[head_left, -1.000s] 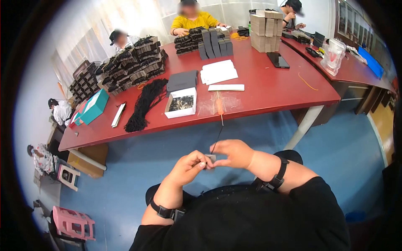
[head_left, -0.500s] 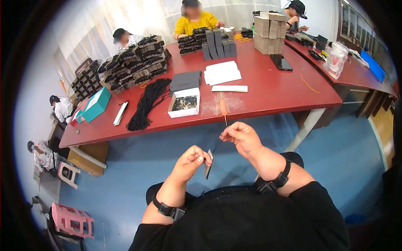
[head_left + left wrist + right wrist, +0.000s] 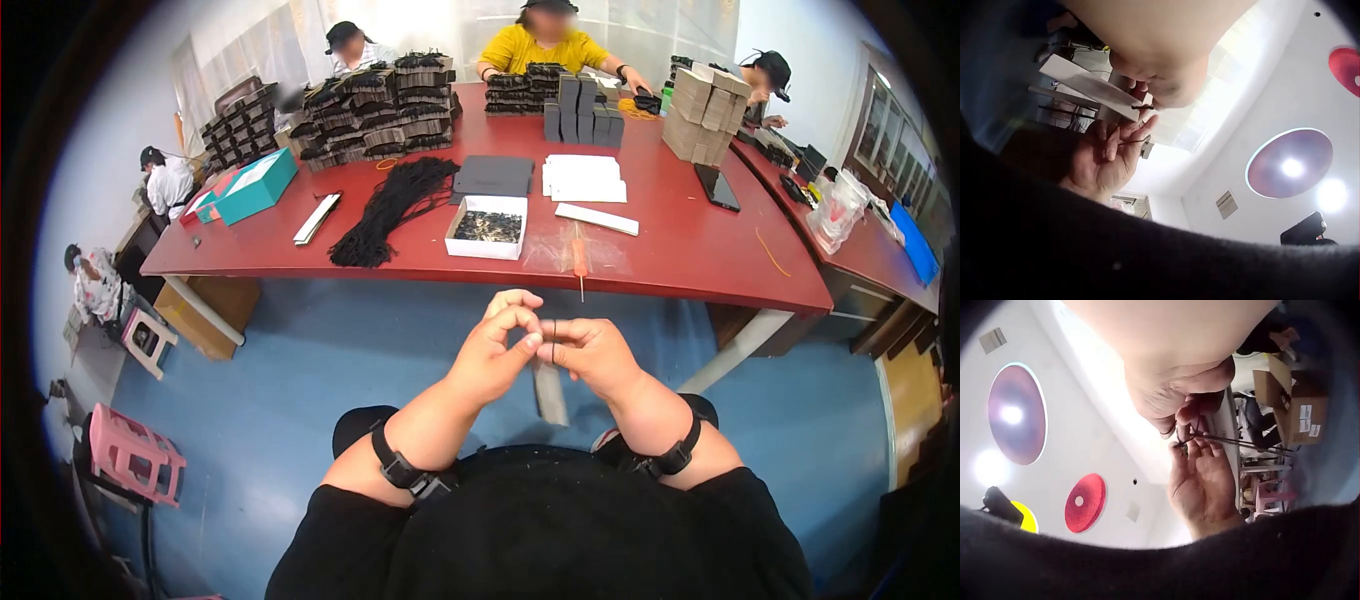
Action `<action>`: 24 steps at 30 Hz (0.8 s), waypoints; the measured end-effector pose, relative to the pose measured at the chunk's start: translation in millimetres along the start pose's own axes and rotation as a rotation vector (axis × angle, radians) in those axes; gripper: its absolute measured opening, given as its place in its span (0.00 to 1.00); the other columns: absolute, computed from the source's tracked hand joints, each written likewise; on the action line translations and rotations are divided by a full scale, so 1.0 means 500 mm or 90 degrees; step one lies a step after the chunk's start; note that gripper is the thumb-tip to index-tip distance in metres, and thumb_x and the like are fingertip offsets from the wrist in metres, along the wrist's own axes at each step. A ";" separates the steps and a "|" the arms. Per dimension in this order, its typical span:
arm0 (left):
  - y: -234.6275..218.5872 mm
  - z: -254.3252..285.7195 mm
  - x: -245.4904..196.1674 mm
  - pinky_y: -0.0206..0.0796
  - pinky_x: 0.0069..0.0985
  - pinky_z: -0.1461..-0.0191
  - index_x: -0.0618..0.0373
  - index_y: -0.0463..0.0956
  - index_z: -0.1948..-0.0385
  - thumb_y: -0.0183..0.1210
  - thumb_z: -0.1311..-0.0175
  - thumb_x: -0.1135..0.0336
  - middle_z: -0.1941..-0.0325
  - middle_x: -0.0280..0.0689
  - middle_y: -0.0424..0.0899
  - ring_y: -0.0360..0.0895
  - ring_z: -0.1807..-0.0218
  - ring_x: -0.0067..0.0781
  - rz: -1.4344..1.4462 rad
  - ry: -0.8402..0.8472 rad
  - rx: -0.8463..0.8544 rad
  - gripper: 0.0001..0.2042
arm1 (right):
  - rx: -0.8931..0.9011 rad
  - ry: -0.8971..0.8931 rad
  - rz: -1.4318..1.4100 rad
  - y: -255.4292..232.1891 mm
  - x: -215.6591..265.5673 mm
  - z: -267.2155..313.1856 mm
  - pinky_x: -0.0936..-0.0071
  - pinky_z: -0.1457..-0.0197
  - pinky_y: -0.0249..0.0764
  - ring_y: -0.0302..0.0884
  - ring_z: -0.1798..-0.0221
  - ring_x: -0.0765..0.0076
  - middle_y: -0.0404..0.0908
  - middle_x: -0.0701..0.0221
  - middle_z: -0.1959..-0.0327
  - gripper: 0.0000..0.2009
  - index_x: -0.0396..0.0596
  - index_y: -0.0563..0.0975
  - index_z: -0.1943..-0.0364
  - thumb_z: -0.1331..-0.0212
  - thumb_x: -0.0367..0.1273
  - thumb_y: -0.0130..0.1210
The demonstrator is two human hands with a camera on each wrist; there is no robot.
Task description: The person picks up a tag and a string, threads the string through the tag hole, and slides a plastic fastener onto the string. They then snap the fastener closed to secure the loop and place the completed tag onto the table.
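Both hands meet over my lap in the head view. My left hand curls thumb and forefinger into a ring and pinches a thin black cord. My right hand pinches the same cord from the other side, fingertips almost touching the left. A grey card hangs tilted just below them, its top hidden by the fingers. In the left wrist view the grey card lies under my left fingers, with the right palm behind it. The right wrist view shows the cord running past the left palm.
A red table stands ahead with a white box of small black parts, a bundle of black cords, an orange-handled tool, a teal box and stacks of grey cards. People sit along its far side. A pink stool stands at lower left.
My right hand, which had drawn the cord up and away, has come back down to meet the left. The card now hangs below both hands. The head view has swung left.
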State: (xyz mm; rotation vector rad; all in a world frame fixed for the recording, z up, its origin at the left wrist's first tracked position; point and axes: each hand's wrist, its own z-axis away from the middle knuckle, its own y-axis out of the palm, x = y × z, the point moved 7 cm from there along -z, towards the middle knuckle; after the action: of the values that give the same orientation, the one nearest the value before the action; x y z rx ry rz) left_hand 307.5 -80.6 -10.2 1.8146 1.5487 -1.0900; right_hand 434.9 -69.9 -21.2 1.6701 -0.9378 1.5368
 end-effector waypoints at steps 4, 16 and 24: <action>0.016 0.012 0.016 0.55 0.28 0.41 0.55 0.69 0.64 0.56 0.40 0.70 0.48 0.37 0.63 0.63 0.47 0.26 0.111 -0.027 -0.023 0.06 | -0.002 -0.113 -0.035 -0.008 0.011 -0.006 0.88 0.73 0.66 0.70 0.75 0.87 0.81 0.74 0.73 0.07 0.40 0.80 0.64 0.46 0.27 0.60; 0.064 0.080 0.049 0.65 0.21 0.74 0.56 0.65 0.61 0.50 0.34 0.66 0.77 0.30 0.70 0.69 0.78 0.20 0.264 -0.449 0.258 0.07 | -0.210 -0.282 -0.332 -0.132 0.018 -0.004 0.82 0.67 0.71 0.75 0.69 0.76 0.78 0.67 0.71 0.03 0.42 0.75 0.66 0.43 0.25 0.54; -0.033 0.053 -0.035 0.70 0.26 0.70 0.59 0.70 0.67 0.52 0.37 0.64 0.77 0.38 0.76 0.78 0.75 0.26 -0.356 -0.258 0.211 0.08 | -0.199 -0.591 0.672 -0.099 0.170 0.023 0.66 0.60 0.70 0.76 0.65 0.61 0.79 0.68 0.71 0.05 0.47 0.78 0.73 0.56 0.27 0.61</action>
State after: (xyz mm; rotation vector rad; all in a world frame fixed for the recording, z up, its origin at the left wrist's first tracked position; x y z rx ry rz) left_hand 284.4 -108.0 -8.3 1.2373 1.7284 -1.9350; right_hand 487.2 -59.9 62.3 1.7048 -2.6978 0.9423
